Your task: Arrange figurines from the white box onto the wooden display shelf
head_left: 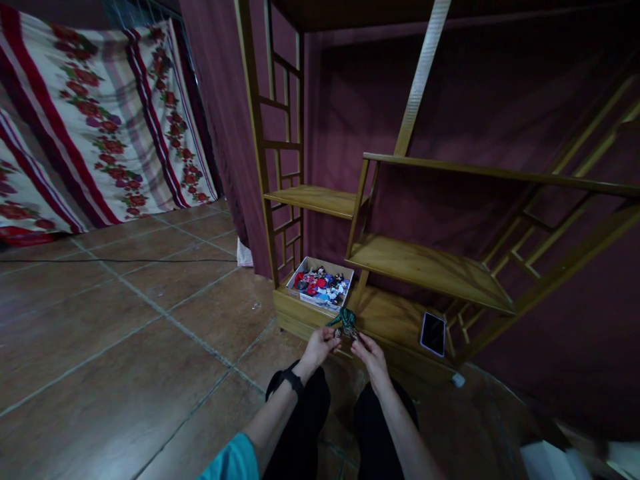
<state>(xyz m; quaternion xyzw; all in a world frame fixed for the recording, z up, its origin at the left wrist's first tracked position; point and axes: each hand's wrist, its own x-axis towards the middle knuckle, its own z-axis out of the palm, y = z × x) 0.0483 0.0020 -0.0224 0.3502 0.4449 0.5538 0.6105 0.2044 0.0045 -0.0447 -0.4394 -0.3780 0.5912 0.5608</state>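
Note:
Between my two hands is a small dark trinket, green on top and brown-grey below; its exact kind is too small to make out. My left hand pinches its left side with thumb and fingertips. On the other side, the fingers of my right hand close on its right edge. Just beyond it, a white open box stands on the lowest shelf at the left. Inside lies a jumble of small figures in red, blue, white and black.
A wooden shelf unit with stepped boards rises in front of me. A phone or tablet with a pale purple edge lies on its lower shelf at the right. Tiled floor stretches left, crossed by a black cable, towards a hanging floral cloth.

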